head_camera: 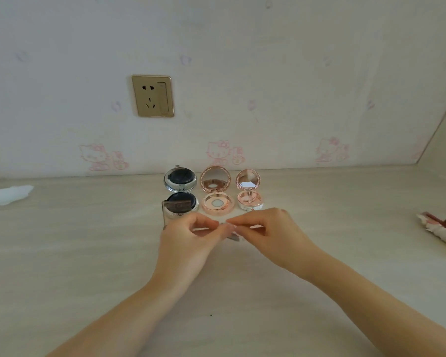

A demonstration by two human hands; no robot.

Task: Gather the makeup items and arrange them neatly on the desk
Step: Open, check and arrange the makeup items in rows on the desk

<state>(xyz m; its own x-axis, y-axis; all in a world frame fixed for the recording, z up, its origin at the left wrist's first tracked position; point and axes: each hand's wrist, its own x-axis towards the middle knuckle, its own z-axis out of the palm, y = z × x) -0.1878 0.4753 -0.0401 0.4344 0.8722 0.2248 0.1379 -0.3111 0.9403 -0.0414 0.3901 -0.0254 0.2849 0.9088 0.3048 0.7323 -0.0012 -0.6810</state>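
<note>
Three open compacts (217,191) stood in a row at the desk's (88,253) far edge, just beyond both hands. The left hand (188,240) and right hand (273,233) pinched opposite ends of a thin, blurred item (229,228), its long axis running left to right. A small clear case (177,211) stood touching the left hand's far side.

A home, most likely a bedroom or dressing corner. The wall (242,73) behind the fingers (211,224) carries pale cartoon-cat wallpaper and a gold socket (153,96). Just beyond the fingers, three open compacts (216,190) with mirrors stand in a row on a light wood-grain desk (88,253).
</note>
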